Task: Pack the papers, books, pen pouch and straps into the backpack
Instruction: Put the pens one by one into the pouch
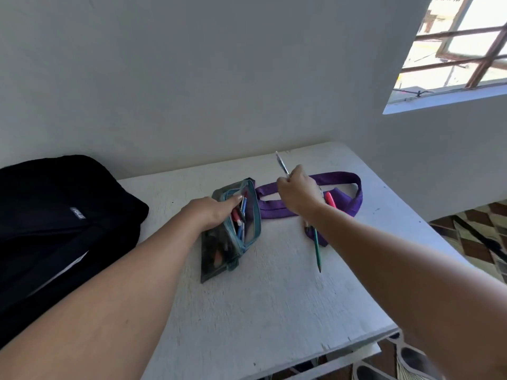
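L hand (212, 212) holds pen pouch (233, 229) open, R hand (297, 194) grips pen (282, 163) beside it.

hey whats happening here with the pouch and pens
A person is filling a pen pouch on a white table. The left hand holds its zip opening apart, while the right hand grips a pen above it. A green pencil, a red pen and a purple strap lie loose. The black backpack sits at the left.
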`<state>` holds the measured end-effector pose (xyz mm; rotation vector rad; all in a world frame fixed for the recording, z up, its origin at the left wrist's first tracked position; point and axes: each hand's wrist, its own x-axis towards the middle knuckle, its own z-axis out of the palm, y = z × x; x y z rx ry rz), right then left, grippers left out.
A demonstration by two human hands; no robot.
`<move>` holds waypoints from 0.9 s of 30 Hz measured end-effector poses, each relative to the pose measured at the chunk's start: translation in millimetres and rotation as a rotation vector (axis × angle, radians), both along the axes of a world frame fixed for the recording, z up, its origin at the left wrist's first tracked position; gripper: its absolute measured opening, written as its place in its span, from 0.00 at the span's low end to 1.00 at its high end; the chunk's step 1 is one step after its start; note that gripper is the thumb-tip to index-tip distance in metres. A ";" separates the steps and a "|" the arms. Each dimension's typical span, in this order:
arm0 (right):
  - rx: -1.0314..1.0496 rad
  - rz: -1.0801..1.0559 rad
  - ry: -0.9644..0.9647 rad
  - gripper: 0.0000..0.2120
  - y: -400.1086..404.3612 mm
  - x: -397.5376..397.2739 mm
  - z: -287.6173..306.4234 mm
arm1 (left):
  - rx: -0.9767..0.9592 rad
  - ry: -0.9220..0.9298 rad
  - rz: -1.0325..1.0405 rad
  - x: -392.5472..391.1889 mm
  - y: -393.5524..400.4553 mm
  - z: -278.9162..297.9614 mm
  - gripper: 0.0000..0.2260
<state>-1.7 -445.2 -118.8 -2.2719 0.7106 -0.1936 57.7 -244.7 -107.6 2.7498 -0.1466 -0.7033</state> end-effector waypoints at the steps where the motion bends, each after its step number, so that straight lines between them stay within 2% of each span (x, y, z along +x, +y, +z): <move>1: -0.061 0.005 0.050 0.14 -6.7 -4.7 3.2 | 0.011 0.000 -0.009 -1.2 -2.0 -0.2 0.49; 3: -0.213 0.013 0.176 0.17 -20.2 -13.3 5.8 | 0.026 -0.008 -0.015 -3.1 -5.1 -0.1 0.49; 6: -0.361 0.055 0.311 0.16 -29.9 -24.3 0.3 | 0.028 -0.010 -0.013 -4.1 -4.7 -0.8 0.48; 13: -0.547 0.139 0.417 0.12 -15.3 -28.1 0.1 | -0.016 0.008 0.004 -3.7 1.9 -1.1 0.49; 15: -0.482 0.123 0.391 0.05 -12.3 -27.6 3.0 | -0.014 0.013 0.004 -4.2 2.4 -1.9 0.49; 18: -0.369 0.033 0.296 0.06 -8.3 -23.8 7.8 | -0.016 0.012 0.006 -4.2 2.3 -2.4 0.50; 20: -0.248 -0.002 0.161 0.06 -4.0 -16.5 11.3 | -0.022 0.004 0.003 -3.9 1.9 -1.6 0.50; 24: 0.404 0.095 -0.240 0.05 18.5 -6.6 20.7 | -0.078 0.026 0.038 -3.2 2.6 -0.3 0.48; 25: 0.484 0.149 -0.304 0.05 26.0 -6.3 22.5 | -0.103 0.033 0.054 -1.9 3.8 -0.5 0.47; 27: 0.369 0.273 -0.382 0.06 39.6 -7.3 23.0 | -0.166 0.053 0.080 0.4 6.7 -0.2 0.46</move>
